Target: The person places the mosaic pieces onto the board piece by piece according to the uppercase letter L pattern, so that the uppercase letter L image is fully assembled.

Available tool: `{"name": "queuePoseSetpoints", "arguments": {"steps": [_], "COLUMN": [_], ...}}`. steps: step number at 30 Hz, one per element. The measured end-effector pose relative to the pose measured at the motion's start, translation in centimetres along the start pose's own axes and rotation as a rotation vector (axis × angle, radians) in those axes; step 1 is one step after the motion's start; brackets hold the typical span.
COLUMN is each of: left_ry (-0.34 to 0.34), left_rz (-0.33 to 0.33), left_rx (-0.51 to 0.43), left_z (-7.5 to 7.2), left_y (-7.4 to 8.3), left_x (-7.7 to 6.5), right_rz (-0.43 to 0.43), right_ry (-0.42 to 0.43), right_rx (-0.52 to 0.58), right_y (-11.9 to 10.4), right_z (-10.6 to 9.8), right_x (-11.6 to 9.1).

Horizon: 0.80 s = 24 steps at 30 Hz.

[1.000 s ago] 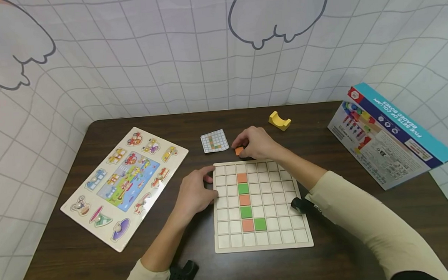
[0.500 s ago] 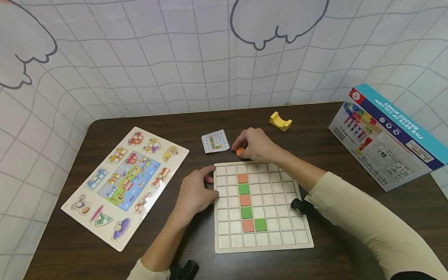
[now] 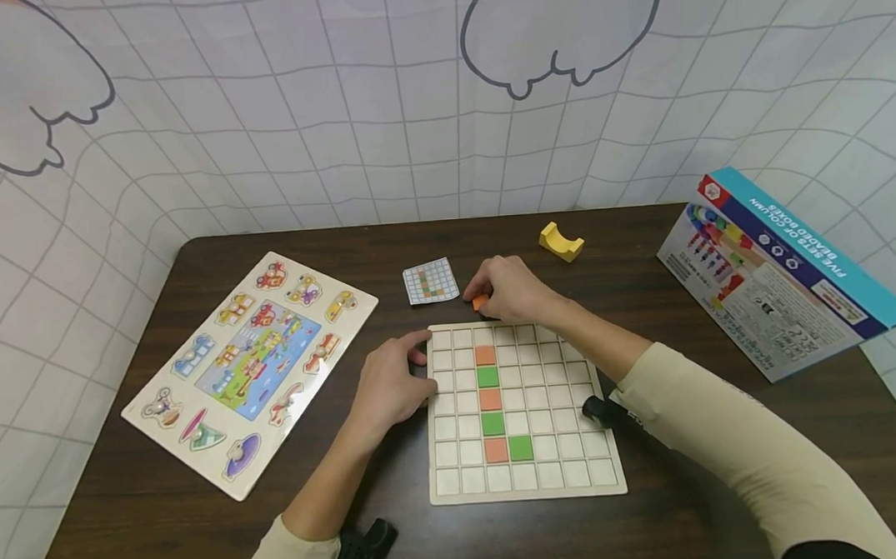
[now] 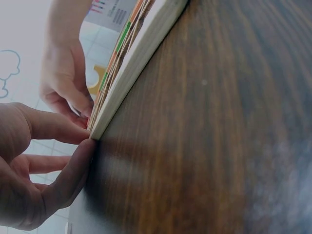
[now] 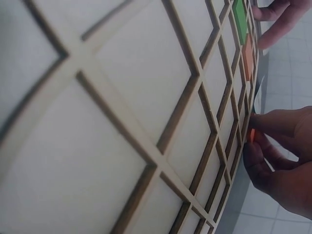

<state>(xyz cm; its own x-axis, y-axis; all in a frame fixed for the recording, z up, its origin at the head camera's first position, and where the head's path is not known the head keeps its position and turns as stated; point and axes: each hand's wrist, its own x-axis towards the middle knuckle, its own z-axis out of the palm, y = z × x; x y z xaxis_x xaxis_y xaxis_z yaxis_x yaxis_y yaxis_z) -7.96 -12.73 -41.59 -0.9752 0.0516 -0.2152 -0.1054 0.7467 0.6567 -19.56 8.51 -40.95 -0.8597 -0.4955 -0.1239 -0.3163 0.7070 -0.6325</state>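
Note:
A pale wooden grid board (image 3: 557,475) lies in front of me, with orange tiles (image 3: 495,451) and green tiles (image 3: 493,424) set in some of its squares. Thumb and index finger of my left hand (image 3: 393,386) hold the board at its far left corner; the left wrist view has both tips right at the rim. Just beyond the far edge, my right hand (image 3: 512,289) pinches a small orange tile (image 3: 481,301) between thumb and fingers. That tile (image 5: 252,135) shows as a thin sliver in the right wrist view, the rest covered by fingers.
A small grid pattern card (image 3: 429,282) lies left of my right hand. Behind sits a yellow curved block (image 3: 561,242). The picture puzzle board (image 3: 249,376) is at left, and a blue-topped box (image 3: 778,273) stands at right. A white curtain (image 3: 350,109) hangs behind the table.
Hardly anything moves. The right hand stays beyond the board's far edge, and the orange tile in its fingers shows slightly less than before. The left hand keeps its place on the board.

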Motion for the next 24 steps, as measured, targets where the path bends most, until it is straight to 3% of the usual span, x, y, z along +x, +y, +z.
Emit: {"name": "queuePoseSetpoints", "arguments": {"steps": [24], "left_ry": [-0.003], "left_rz": [-0.011], "left_rx": [0.003], "left_z": [0.0], "left_y": [0.1], "left_x": [0.0], "right_rz": [0.019], "right_ry": [0.015], "right_rx": [-0.027], "right_y": [0.4], "right_z": [-1.3], "right_x": [-1.3]}}
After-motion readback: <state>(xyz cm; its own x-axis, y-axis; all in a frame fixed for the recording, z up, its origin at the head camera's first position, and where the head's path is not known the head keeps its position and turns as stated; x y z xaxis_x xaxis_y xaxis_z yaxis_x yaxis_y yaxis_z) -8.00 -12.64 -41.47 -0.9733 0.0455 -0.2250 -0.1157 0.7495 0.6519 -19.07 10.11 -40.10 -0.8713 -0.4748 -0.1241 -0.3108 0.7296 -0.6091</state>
